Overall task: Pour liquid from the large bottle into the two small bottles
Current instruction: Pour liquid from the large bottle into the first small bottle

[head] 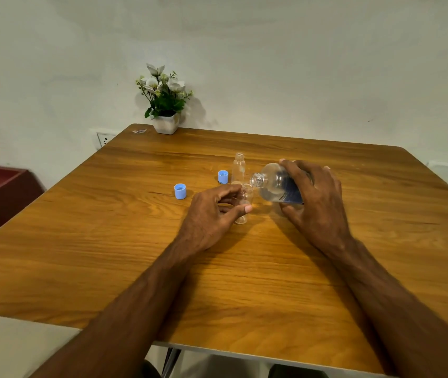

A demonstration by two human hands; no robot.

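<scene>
From the head camera, the right hand [311, 197] grasps the large bottle [277, 186] right of frame centre, tipped so its open neck points left, just above the mouth of the near small bottle [244, 203]. The left hand [212, 214] curls around that small bottle, which stands on the wooden table [108, 241]. Whether liquid is flowing is hard to tell. The second small bottle [238, 167] stands upright just behind. Two blue caps [180, 191] lie to the left, well apart. A potted plant [164, 102] sits at the table's far edge.
</scene>
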